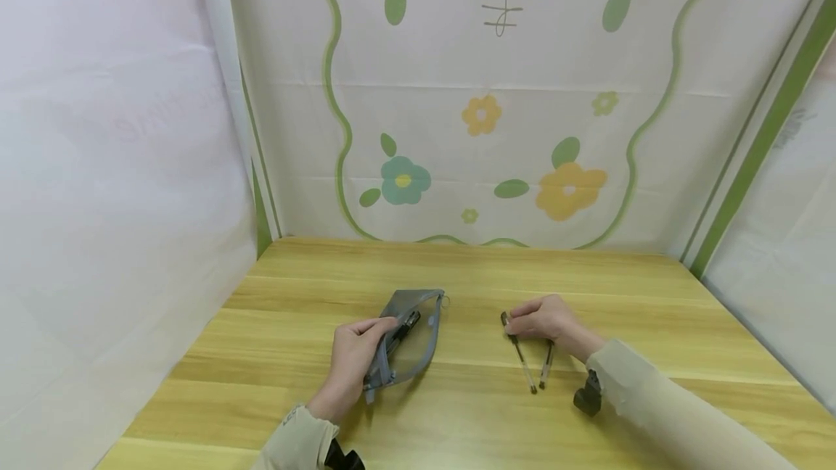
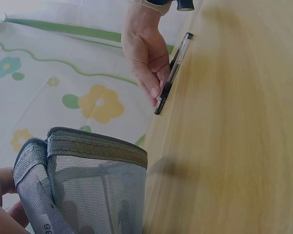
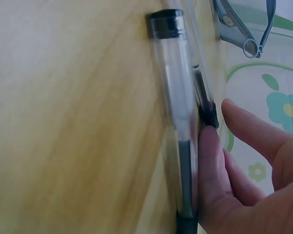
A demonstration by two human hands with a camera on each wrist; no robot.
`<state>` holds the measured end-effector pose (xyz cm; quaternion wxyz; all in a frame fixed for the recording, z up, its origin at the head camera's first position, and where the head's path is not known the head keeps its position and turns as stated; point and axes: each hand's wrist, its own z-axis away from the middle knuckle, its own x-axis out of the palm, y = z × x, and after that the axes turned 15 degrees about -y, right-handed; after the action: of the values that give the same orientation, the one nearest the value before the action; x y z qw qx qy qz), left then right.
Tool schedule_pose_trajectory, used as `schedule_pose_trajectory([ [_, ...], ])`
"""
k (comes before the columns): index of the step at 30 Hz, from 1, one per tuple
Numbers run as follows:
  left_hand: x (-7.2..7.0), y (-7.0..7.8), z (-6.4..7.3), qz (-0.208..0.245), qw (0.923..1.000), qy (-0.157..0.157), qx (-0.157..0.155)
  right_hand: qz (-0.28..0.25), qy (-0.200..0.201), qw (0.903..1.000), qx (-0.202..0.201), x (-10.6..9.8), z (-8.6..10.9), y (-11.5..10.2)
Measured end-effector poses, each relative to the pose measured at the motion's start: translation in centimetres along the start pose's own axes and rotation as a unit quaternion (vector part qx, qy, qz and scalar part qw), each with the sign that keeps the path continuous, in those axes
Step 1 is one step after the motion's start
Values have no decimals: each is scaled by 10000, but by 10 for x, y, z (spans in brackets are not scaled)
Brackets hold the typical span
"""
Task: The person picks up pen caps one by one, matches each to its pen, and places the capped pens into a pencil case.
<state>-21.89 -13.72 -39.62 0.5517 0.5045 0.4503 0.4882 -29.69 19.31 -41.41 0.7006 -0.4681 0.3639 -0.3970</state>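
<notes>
My left hand [image 1: 355, 354] grips the near-left edge of a grey mesh pencil case [image 1: 400, 302], its zipped mouth gaping. A black pen [image 1: 403, 332] lies inside, beside my fingertips. To the right, my right hand [image 1: 544, 319] pinches the dark capped end of a clear-barrelled pen [image 1: 523, 363] close over the table. A second clear pen [image 1: 546, 367] lies beside it, its upper part hidden under the hand. In the right wrist view this second pen [image 3: 173, 92] looms large and blurred, while the pinched pen's cap [image 3: 208, 115] sits at thumb and forefinger.
The wood-grain table [image 1: 470, 426] reaches back to a white cloth [image 1: 444, 143] printed with flowers. Cloth panels also stand at the left [image 1: 117, 187] and right [image 1: 777, 238] sides. A small ring [image 1: 446, 302] hangs from the pencil case's far corner.
</notes>
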Motion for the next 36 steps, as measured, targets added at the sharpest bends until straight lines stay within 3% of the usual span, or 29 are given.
schedule_pose_trajectory([
  [17, 0, -1, -1, -61, 9999, 123, -50, 570, 358, 9977, -63, 6, -6, 0],
  [36, 2, 1, 2, -284, 9994, 170, 73, 1034, 544, 9930, 147, 13, -6, -6],
])
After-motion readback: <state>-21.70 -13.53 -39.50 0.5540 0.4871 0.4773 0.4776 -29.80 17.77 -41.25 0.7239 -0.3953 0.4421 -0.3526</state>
